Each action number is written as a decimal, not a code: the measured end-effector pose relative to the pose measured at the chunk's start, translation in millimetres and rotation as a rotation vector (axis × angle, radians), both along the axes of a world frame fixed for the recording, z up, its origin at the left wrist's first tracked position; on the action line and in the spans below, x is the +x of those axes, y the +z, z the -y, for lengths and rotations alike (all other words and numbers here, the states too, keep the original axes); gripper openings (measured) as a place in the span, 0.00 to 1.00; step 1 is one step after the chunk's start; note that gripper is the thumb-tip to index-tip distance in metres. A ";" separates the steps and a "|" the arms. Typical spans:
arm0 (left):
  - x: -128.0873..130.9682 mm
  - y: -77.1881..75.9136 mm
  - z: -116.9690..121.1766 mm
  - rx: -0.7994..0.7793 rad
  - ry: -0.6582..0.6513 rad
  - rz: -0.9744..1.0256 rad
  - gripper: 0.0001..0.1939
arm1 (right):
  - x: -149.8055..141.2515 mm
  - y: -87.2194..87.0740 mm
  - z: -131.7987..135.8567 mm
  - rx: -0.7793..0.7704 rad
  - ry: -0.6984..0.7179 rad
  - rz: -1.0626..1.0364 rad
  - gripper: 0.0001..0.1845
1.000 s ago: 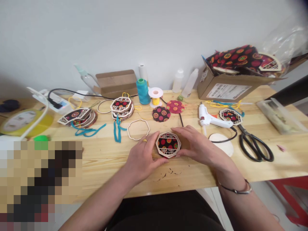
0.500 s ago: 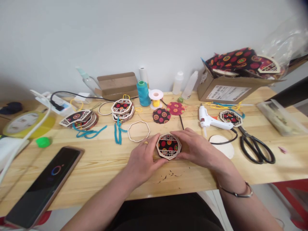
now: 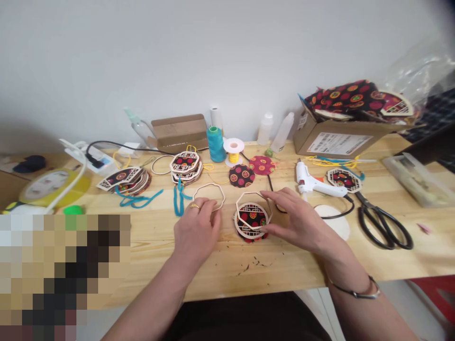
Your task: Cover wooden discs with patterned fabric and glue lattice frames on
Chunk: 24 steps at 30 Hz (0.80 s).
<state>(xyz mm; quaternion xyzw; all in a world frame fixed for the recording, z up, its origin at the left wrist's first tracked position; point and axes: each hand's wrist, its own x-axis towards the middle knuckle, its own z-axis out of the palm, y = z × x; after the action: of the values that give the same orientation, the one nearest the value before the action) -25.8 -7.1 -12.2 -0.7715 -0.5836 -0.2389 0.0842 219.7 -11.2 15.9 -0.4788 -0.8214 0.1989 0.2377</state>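
Octagonal frame (image 3: 253, 201) tilted in right hand (image 3: 298, 222); left hand (image 3: 197, 229) flat.

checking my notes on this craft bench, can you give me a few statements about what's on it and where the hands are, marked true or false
1. The right hand touches the fabric-filled lattice piece in front of the person. True.
2. The scissors lie left of the glue gun. False: they lie to its right.
3. The left hand holds the teal thread spool. False: the spool stands far back near the wall; the hand rests by an empty wooden ring.
4. The cardboard box at the right holds patterned fabric. True.
5. A thin octagonal frame sits tilted over the lattice piece. True.
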 end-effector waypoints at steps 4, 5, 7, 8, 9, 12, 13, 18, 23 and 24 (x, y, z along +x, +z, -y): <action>-1.6 -1.8 -1.8 -0.010 0.027 -0.138 0.06 | -1.4 0.4 0.4 0.016 0.008 -0.011 0.34; -2.0 -2.3 -1.8 0.000 0.017 -0.153 0.07 | -1.8 0.6 0.3 0.017 0.012 -0.015 0.33; -3.2 -3.4 -1.9 0.017 0.000 -0.169 0.07 | -2.7 0.9 0.1 0.020 0.018 -0.024 0.33; -3.9 -4.2 -2.0 0.020 -0.005 -0.168 0.07 | -3.3 0.8 -0.1 0.021 0.021 -0.029 0.33; -4.5 -5.0 -2.2 0.022 -0.005 -0.160 0.08 | -4.0 0.7 -0.3 0.022 0.024 -0.031 0.33; -5.6 -5.8 -3.2 0.047 0.002 -0.084 0.08 | -7.8 0.2 -1.1 0.026 0.031 -0.013 0.32; -5.4 -5.0 -3.6 0.066 0.009 -0.040 0.08 | -9.8 0.3 -1.3 0.030 0.034 0.008 0.32; -2.4 5.7 -1.9 0.231 -0.027 0.208 0.05 | -29.2 5.8 -1.2 0.085 0.051 0.137 0.34; -3.1 9.6 4.7 0.313 -0.180 0.320 0.06 | -66.6 12.2 -8.2 0.106 0.088 0.151 0.27; -3.7 8.9 5.6 0.321 -0.198 0.322 0.07 | -74.5 11.6 -11.0 0.095 0.092 0.122 0.24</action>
<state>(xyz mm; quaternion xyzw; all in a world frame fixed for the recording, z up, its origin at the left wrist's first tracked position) -29.4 -12.7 -3.3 -0.7536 -0.4658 -0.4554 0.0877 145.2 -0.2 27.4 -0.4399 -0.8640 0.1409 0.2001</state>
